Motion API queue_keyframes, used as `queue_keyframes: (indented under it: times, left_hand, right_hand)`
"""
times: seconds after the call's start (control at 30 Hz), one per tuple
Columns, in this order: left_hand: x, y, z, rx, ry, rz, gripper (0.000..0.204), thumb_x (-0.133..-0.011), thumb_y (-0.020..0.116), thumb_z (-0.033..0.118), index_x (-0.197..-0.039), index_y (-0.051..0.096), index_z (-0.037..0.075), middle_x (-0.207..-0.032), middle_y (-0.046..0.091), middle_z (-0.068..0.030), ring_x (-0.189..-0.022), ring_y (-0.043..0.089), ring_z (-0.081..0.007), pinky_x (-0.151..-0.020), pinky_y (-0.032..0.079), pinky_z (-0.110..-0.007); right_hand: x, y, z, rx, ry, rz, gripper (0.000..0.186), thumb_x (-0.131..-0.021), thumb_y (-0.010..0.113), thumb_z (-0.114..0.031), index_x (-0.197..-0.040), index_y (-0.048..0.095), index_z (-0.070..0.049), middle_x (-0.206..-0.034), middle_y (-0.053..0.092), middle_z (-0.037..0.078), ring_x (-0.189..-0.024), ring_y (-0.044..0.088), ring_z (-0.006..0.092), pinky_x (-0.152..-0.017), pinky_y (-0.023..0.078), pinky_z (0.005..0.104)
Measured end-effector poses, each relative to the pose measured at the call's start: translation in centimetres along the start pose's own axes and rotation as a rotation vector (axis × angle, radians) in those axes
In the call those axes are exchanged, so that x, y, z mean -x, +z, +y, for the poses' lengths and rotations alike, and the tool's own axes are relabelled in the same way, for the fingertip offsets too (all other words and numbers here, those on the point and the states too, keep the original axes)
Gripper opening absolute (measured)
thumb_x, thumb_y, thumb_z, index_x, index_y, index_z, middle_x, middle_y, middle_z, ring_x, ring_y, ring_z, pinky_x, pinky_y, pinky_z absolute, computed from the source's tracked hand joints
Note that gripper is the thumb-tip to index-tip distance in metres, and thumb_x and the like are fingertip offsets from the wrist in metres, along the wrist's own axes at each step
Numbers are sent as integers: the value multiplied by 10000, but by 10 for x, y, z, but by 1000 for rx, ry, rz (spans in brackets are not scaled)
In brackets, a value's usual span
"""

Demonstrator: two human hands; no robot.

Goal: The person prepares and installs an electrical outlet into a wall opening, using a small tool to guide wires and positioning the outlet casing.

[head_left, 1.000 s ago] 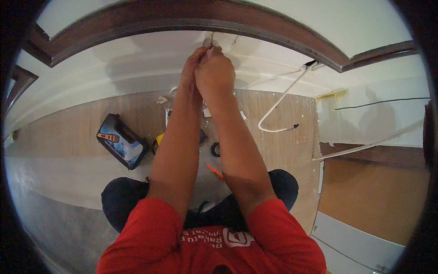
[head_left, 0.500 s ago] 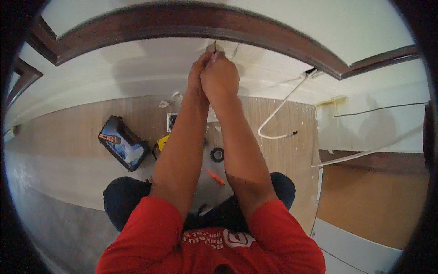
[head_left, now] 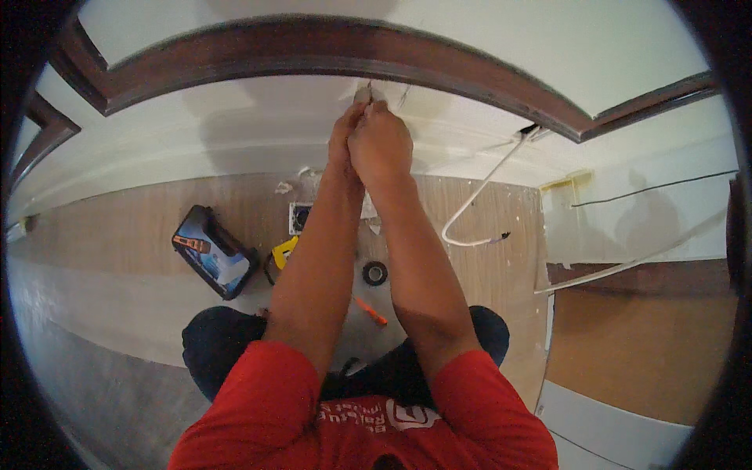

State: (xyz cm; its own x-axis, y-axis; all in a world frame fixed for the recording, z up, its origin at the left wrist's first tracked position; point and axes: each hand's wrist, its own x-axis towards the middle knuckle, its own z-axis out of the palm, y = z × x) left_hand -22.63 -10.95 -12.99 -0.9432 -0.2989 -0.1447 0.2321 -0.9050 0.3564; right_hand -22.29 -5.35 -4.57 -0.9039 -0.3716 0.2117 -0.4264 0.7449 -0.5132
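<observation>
My left hand point(head_left: 341, 142) and my right hand point(head_left: 382, 142) press together in front of the pale wall, below the dark wooden trim point(head_left: 345, 48). Both have their fingers closed around something small. A thin dark tip point(head_left: 370, 88) pokes out above the fingertips against a greyish patch on the wall. The rest of what they hold is hidden by the fingers. On the floor between my forearms lie a roll of black tape point(head_left: 375, 273) and an orange-handled tool point(head_left: 370, 311), perhaps a screwdriver.
A black tool case point(head_left: 215, 252) lies on the floor to the left. Near it are a yellow tool point(head_left: 284, 252) and a white-framed socket piece point(head_left: 299, 218), partly behind my left forearm. A white cable point(head_left: 475, 196) hangs from a wall hole on the right, its end on the floor.
The whole view has shifted slightly, so things sit a little lower. My hands stay together at the same place on the wall.
</observation>
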Motion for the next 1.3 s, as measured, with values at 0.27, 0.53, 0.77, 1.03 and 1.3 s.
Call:
queue_keyframes:
  times: [0.27,0.53,0.77,1.03,1.3]
  left_hand:
    - [-14,5,21,123,-39,-307,246,-967,524,259,-1083,627,67,-978,665,-67,-900,630,-206,-805,507,-352]
    - [-18,-7,2,153,-19,-40,230,-976,521,248,-1055,641,69,-961,672,-64,-872,634,-203,-795,509,-344]
    - [-35,-21,3,222,-18,-248,213,-975,533,227,-1064,642,67,-962,667,-53,-877,630,-182,-775,505,-315]
    - [-29,-34,-8,48,15,-103,246,-972,528,193,-1142,606,35,-995,662,-67,-927,632,-205,-816,515,-334]
    - [-11,-24,-13,129,-31,-16,252,-959,523,237,-1108,608,51,-956,663,-68,-869,639,-219,-786,518,-351]
  right_hand:
    - [-13,3,3,7,-55,-21,219,-896,503,-139,-966,607,41,-884,674,274,-862,668,429,-786,525,507]
    - [-19,10,5,22,-63,-34,224,-917,492,-145,-992,591,42,-891,674,266,-859,666,426,-781,533,498]
    - [-18,14,2,44,-81,-12,248,-936,461,-158,-1001,590,43,-867,683,248,-829,678,409,-748,545,496]
    - [-9,12,1,-3,12,-30,234,-939,483,-169,-976,587,38,-885,675,278,-856,666,437,-769,530,509]
    - [-5,10,5,82,23,-62,249,-928,492,-174,-985,584,51,-880,680,273,-854,679,417,-772,538,513]
